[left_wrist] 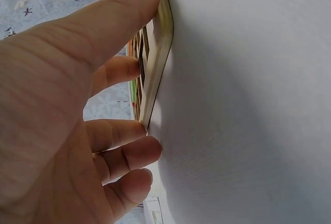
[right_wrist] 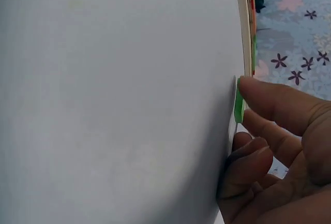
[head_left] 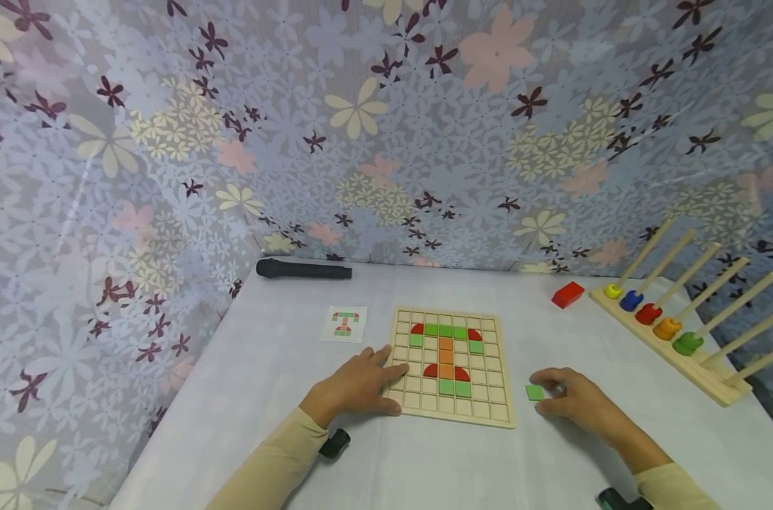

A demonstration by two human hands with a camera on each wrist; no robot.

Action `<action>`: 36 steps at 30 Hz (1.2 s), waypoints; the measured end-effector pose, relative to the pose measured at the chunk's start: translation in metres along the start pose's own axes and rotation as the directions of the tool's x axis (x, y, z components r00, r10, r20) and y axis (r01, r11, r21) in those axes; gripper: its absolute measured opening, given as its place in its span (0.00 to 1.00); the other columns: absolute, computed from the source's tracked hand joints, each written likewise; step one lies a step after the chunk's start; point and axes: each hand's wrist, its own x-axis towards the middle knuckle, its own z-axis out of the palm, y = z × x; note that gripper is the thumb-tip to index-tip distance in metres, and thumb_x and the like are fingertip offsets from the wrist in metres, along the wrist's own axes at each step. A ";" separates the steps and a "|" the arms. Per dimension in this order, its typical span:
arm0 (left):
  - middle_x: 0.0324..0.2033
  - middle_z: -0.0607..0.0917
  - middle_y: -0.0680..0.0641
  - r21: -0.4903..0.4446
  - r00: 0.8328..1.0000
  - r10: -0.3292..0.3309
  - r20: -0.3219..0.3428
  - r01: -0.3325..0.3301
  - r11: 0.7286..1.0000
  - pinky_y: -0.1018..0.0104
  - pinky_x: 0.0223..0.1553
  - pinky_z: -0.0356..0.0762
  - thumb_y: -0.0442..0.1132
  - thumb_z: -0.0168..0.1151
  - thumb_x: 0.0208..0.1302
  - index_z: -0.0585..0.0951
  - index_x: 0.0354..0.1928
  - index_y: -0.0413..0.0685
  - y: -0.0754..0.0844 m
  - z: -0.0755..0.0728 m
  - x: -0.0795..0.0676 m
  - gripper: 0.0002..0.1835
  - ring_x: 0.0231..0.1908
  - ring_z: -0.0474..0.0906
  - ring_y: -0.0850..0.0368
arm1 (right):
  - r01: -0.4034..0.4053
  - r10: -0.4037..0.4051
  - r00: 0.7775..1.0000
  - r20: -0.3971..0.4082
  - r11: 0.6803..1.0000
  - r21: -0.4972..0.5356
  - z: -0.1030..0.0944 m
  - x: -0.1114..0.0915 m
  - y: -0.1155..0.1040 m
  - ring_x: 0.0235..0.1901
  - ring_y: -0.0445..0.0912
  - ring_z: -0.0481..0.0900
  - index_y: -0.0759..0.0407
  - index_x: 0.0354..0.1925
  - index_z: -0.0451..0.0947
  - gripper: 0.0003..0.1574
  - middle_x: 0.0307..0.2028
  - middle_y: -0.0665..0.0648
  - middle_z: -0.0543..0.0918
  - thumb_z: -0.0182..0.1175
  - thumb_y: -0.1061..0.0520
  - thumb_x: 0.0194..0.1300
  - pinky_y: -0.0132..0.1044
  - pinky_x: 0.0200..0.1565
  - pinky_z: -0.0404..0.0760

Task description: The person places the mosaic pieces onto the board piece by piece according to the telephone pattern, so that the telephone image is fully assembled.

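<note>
A square wooden grid board [head_left: 488, 418] lies on the table. Its cells hold green tiles [head_left: 446, 331], orange tiles [head_left: 446, 358] and red rounded pieces [head_left: 431, 370] in a T-like shape. My left hand [head_left: 359, 382] rests at the board's left edge with fingers spread, thumb on the near left corner; the left wrist view shows that thumb [left_wrist: 119, 17] against the wooden rim. Right of the board, my right hand [head_left: 574, 400] pinches a loose green square tile [head_left: 535, 393] between thumb and finger. The same tile appears edge-on in the right wrist view, by the thumb [right_wrist: 274, 100].
A small card [head_left: 344, 324] printed with a similar T figure lies left of the board. Behind it is a black microphone [head_left: 303, 270]. A red block [head_left: 567, 295] and a wooden peg stand [head_left: 667, 347] with coloured beads are at the right. A flowered cloth [head_left: 386, 127] hangs behind.
</note>
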 end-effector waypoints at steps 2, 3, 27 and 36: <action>0.77 0.61 0.40 0.003 1.000 0.001 -0.002 -0.001 1.000 0.45 0.70 0.65 0.65 0.68 0.61 0.69 0.76 0.65 0.000 -0.001 0.000 0.42 0.73 0.62 0.37 | -0.009 0.009 1.000 -0.003 1.000 -0.002 0.001 0.001 -0.001 0.56 0.57 0.74 0.64 0.61 0.78 0.37 0.57 0.65 0.78 0.76 0.52 0.57 0.54 0.53 0.77; 0.77 0.61 0.40 0.004 1.000 0.002 -0.001 -0.002 1.000 0.45 0.70 0.65 0.65 0.68 0.61 0.69 0.76 0.65 0.000 -0.001 0.000 0.42 0.73 0.62 0.37 | -0.012 0.012 1.000 -0.006 1.000 -0.005 0.001 0.001 -0.001 0.56 0.58 0.74 0.64 0.60 0.78 0.36 0.57 0.65 0.78 0.75 0.52 0.57 0.55 0.53 0.76; 0.77 0.62 0.41 0.030 1.000 -0.001 0.011 0.000 1.000 0.45 0.70 0.65 0.66 0.67 0.61 0.68 0.76 0.66 -0.002 0.001 0.000 0.42 0.73 0.62 0.38 | 0.018 -0.018 0.999 -0.045 1.000 -0.007 0.004 -0.001 -0.004 0.39 0.49 0.73 0.65 0.52 0.73 0.23 0.38 0.56 0.76 0.69 0.59 0.63 0.41 0.38 0.74; 0.77 0.62 0.41 0.021 1.000 0.002 0.004 -0.002 1.000 0.45 0.71 0.64 0.66 0.67 0.61 0.68 0.76 0.66 -0.003 0.002 0.002 0.42 0.73 0.61 0.37 | -0.006 0.007 1.000 -0.024 0.999 0.046 0.001 -0.002 -0.003 0.31 0.48 0.73 0.63 0.59 0.75 0.22 0.31 0.55 0.74 0.63 0.55 0.71 0.38 0.29 0.76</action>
